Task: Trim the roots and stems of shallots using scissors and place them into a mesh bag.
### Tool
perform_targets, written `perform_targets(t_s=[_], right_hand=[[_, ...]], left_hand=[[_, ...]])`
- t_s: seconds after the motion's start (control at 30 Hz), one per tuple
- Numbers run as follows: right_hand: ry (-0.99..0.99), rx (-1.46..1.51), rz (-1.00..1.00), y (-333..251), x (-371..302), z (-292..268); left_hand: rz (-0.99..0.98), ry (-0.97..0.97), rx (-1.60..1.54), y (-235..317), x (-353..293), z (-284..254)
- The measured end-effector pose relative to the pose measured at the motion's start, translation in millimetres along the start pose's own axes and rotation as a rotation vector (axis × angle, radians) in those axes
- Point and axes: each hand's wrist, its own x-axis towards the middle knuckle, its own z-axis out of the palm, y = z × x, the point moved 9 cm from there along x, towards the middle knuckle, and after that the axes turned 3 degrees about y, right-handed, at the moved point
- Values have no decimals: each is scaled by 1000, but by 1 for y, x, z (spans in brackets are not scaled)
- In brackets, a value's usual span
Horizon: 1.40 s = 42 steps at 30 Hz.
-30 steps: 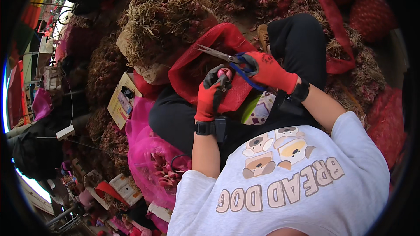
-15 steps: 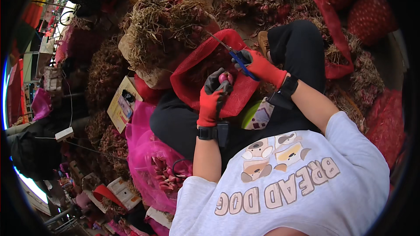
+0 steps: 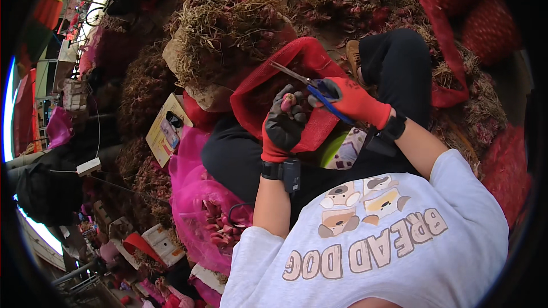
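My left hand (image 3: 283, 124), in a red glove with a dark grey palm, is turned palm up. Its fingers are curled round a pink shallot (image 3: 288, 101), which shows between the thumb and fingertips. My right hand (image 3: 355, 102), gloved the same way, grips the blue handles of a pair of scissors (image 3: 330, 104). The blades point up and left, slightly parted, beyond the shallot and not touching it. Both hands are over the mouth of a red mesh bag (image 3: 251, 94) held between my crossed legs. Inside, the bag is too dark to make out.
A heap of dried shallots with stalks (image 3: 228, 28) rises just beyond the bag, with more bunches (image 3: 342, 0) at the far side. A pink mesh bag (image 3: 194, 194) of loose shallots lies by my left knee. Full red sacks (image 3: 491, 28) stand at right. A yellowish card (image 3: 165, 128) lies left.
My left hand has rolled palm up, and the shallot now sits deeper in its fingers. The right hand and scissors have come slightly nearer me. The whole view has shifted a little.
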Motion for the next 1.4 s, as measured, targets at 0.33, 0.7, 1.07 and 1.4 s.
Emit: perform_targets(t_s=[0.33,0.7,1.07,1.4], right_hand=[[43,-688,-115,14,-36,-13],[58,-537,-89,8,-30,-18],[51,-585,-8,27,-31,-23],[58,-747,-34,36,-32,-30]], left_hand=[[209,10,248,19,1,-11],[377,78,441,36,-4,-13],[419,168,593,36,-5,-11],[604,567,1360,95,-165,97]])
